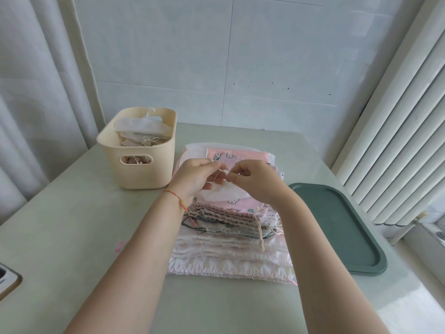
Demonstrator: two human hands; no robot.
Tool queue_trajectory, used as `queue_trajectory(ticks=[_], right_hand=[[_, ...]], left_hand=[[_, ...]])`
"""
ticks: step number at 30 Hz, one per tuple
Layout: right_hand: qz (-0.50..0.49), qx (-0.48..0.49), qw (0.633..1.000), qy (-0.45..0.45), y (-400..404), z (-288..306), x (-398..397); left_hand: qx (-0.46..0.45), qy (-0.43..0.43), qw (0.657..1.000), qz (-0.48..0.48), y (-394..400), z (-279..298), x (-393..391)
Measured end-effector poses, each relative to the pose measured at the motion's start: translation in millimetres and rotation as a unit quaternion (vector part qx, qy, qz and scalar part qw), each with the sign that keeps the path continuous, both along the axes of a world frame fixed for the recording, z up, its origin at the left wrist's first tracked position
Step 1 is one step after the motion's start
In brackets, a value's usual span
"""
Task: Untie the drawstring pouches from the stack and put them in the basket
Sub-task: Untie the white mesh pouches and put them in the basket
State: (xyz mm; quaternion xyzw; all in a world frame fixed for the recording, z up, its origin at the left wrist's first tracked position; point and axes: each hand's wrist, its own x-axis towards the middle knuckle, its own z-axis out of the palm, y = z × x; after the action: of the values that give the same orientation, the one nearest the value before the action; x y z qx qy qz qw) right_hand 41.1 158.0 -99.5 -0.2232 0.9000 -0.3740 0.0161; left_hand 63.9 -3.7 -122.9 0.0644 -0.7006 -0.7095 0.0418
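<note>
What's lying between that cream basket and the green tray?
In the head view, the stack of pouches lies between basket and tray, with both hands working a drawstring above it.

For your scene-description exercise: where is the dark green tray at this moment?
In the head view, the dark green tray lies flat on the table's right side, just right of the pouch stack, near the white slatted radiator.

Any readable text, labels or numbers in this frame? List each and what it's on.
None readable.
Top pink pouch on the stack: cartoon prints only, no legible letters.
Basket: no label or mark visible.
Green tray: plain.
Object at the left edge: cut off, nothing legible.
</note>
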Motion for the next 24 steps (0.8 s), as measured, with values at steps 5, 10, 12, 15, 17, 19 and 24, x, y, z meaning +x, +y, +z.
queue_trajectory(ticks=[5,10,12,15,17,19,24], right_hand=[[0.002,-0.005,0.999,-0.043,-1.8,-0.6,2.3],[-0.037,-0.026,0.995,0.085,0.7,0.6,-1.2],[-0.023,-0.070,0.995,0.065,2.5,-2.3,-3.6],[0.011,-0.087,0.996,-0.012,-1.4,-10.1,-2.3],[0.003,-0.100,0.995,-0.023,-5.4,-15.1,-2.4],[-0.017,-0.126,0.991,-0.028,-6.7,-15.5,-3.5],[-0.041,-0.181,0.981,-0.061,-3.8,-15.1,-4.7]], left_hand=[[0.029,-0.001,0.999,-0.035,-3.3,1.2,2.6],[-0.029,0.020,0.999,-0.025,-2.5,2.4,4.8],[-0.051,0.034,0.998,-0.032,-1.9,3.1,4.7],[-0.077,0.055,0.994,-0.055,0.2,3.0,4.2],[-0.091,0.060,0.993,-0.040,1.0,2.4,4.1],[-0.136,0.070,0.988,-0.001,-0.3,-0.5,2.6],[-0.209,0.100,0.970,0.077,1.4,-9.3,-4.6]])
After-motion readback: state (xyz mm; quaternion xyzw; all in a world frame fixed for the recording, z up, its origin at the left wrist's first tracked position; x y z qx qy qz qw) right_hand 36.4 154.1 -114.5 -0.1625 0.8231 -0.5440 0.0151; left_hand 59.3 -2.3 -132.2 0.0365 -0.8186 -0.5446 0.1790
